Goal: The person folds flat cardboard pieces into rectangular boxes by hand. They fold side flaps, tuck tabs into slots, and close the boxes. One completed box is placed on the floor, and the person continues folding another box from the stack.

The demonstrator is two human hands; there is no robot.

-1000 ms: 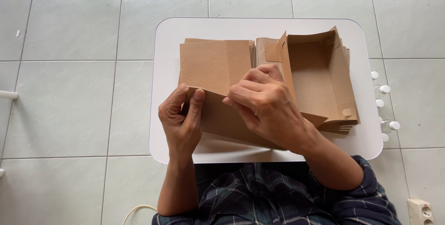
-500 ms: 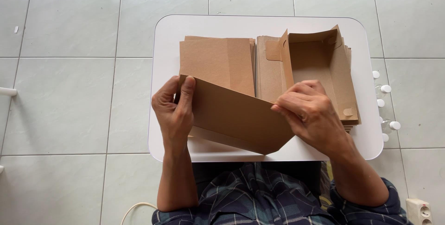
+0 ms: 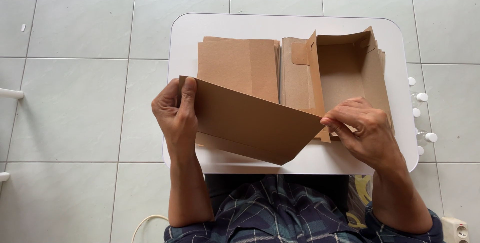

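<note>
Since half a second ago our right hand (image 3: 367, 128) has drawn slightly further toward the right edge of the table (image 3: 300, 25), and the flat cardboard sheet (image 3: 250, 120) now stretches a little wider between both hands, held tilted above the near edge with its lower corner pointing down toward the front rim. Our left hand (image 3: 175, 115) clamps the sheet's left end, thumb on the face toward us and fingers behind; our right hand pinches the sheet's right tip between thumb and fingertips, so both grips are closed on the same piece. Behind it, at the middle of the table, lies a stack of flat cardboard blanks (image 3: 239, 65), and toward the right edge stands a half-opened cardboard box (image 3: 345, 70) on what looks like a second stack. We judge the weak point to be the right-hand pinch: it holds only a narrow tip, and a pull or twist there could slip the sheet free or crease it off its fold line. The lower corner hangs close to the table's front edge and could catch on it and buckle. The right hand also works just beside the open box, so a careless sweep could knock that box askew. Small white caps (image 3: 422, 97) lie on the tiled floor (image 3: 75, 98) past the right edge.
</note>
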